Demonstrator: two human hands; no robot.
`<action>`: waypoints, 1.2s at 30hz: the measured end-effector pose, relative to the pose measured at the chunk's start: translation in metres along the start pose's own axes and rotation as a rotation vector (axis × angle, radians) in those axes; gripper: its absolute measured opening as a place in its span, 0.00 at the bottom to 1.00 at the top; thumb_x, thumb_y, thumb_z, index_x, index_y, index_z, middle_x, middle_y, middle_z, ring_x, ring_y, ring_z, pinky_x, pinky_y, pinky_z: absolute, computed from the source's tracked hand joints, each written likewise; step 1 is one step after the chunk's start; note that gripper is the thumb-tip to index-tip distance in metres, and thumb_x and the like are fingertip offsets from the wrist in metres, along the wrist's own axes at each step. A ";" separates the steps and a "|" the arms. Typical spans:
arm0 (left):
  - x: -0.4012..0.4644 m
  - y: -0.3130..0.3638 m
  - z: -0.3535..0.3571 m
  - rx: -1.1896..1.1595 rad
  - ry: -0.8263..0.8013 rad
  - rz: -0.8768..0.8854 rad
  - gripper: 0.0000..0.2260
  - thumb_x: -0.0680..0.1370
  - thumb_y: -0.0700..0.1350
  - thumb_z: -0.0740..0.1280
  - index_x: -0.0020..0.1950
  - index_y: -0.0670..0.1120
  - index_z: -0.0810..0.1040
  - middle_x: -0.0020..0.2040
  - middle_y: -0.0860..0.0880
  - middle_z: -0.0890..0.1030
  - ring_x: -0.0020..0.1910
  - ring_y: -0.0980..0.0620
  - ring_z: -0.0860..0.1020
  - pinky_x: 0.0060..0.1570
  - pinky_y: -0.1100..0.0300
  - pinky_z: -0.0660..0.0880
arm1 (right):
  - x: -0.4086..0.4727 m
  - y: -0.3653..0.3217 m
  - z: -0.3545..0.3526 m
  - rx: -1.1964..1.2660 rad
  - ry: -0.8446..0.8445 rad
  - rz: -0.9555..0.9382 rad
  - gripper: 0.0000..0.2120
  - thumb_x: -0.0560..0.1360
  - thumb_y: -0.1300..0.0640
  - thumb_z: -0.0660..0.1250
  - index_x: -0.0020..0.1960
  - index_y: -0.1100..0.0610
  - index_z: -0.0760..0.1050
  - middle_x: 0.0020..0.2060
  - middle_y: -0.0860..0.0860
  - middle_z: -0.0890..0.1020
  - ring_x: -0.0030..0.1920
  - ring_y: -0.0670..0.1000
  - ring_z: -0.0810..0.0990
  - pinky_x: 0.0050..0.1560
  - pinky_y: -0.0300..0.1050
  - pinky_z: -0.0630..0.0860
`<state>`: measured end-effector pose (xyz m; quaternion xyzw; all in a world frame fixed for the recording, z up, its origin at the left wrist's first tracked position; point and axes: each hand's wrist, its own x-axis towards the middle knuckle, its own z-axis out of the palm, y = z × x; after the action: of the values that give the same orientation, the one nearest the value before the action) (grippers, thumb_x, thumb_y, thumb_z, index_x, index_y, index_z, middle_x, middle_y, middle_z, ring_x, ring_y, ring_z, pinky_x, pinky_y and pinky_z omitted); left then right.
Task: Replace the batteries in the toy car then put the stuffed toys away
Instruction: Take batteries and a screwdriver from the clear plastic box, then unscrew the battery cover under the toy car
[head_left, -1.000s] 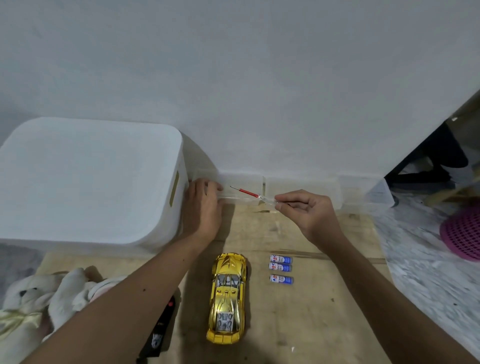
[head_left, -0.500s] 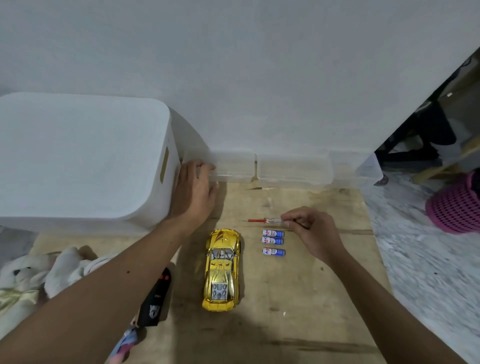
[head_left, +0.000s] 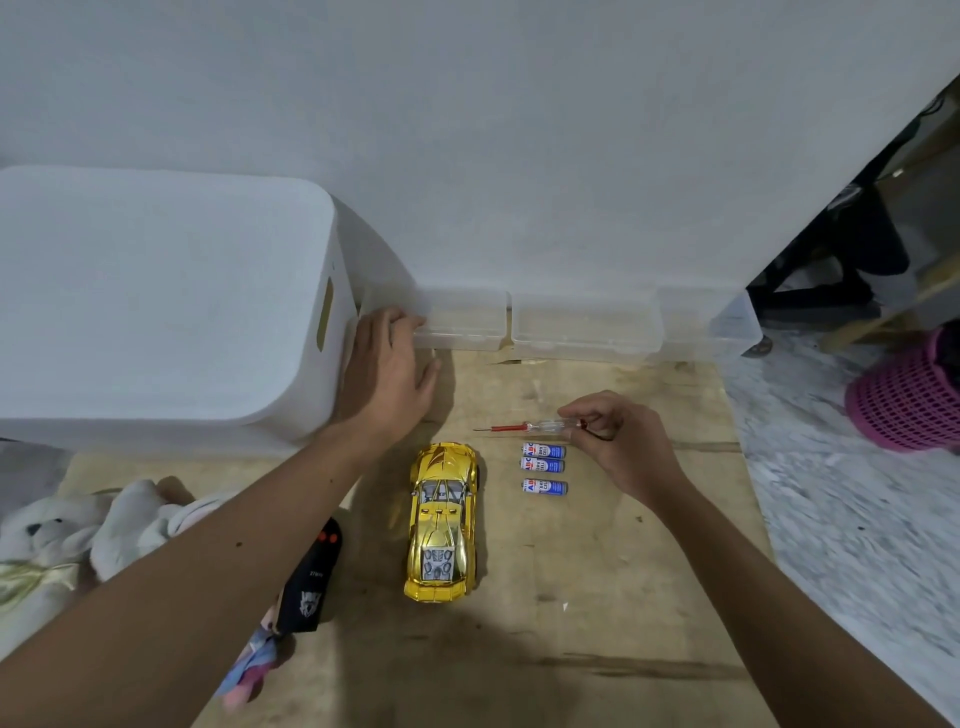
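Right hand (head_left: 618, 447) pinches screwdriver (head_left: 524, 427) by its clear handle, low over the wooden surface (head_left: 597, 597).
Left hand (head_left: 387, 376) lies flat, fingers straight, touching a clear box (head_left: 462, 325) beside the white bin (head_left: 156, 306). Gold toy car (head_left: 441, 522) upright at centre; three batteries (head_left: 543, 466) just right of it, below the screwdriver. Stuffed toys (head_left: 57, 545) lie far left; black remote (head_left: 311, 582) between them and car.

A shiny gold car (head_left: 443, 522) sat upright on its wheels, nose pointing far. Three blue batteries (head_left: 543, 466) lay side by side just right of it. White stuffed toys (head_left: 78, 540) were heaped at near left.
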<state>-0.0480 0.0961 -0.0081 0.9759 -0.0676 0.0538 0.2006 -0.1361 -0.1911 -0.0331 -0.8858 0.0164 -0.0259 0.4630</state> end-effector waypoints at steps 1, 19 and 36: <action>-0.001 0.000 -0.001 -0.004 -0.006 0.000 0.24 0.80 0.49 0.73 0.73 0.43 0.72 0.69 0.43 0.73 0.70 0.43 0.69 0.71 0.48 0.71 | -0.001 0.000 0.000 0.000 -0.001 0.000 0.11 0.70 0.67 0.80 0.50 0.57 0.87 0.44 0.45 0.85 0.42 0.37 0.80 0.46 0.25 0.72; -0.073 0.015 -0.037 -0.131 -0.126 -0.047 0.27 0.83 0.55 0.68 0.78 0.45 0.66 0.73 0.44 0.72 0.66 0.45 0.77 0.58 0.49 0.80 | -0.021 -0.040 0.010 -0.063 0.035 -0.162 0.12 0.69 0.63 0.82 0.51 0.54 0.87 0.48 0.46 0.86 0.51 0.47 0.85 0.54 0.49 0.82; -0.142 0.060 -0.021 -0.004 -0.383 -0.291 0.47 0.72 0.65 0.75 0.82 0.50 0.54 0.72 0.44 0.68 0.71 0.43 0.69 0.59 0.48 0.77 | -0.022 -0.016 0.003 -0.013 0.071 -0.105 0.10 0.73 0.69 0.77 0.51 0.58 0.87 0.48 0.49 0.86 0.50 0.48 0.85 0.54 0.39 0.82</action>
<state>-0.1984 0.0658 0.0153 0.9673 0.0370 -0.1621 0.1916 -0.1577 -0.1780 -0.0224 -0.8870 -0.0133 -0.0814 0.4544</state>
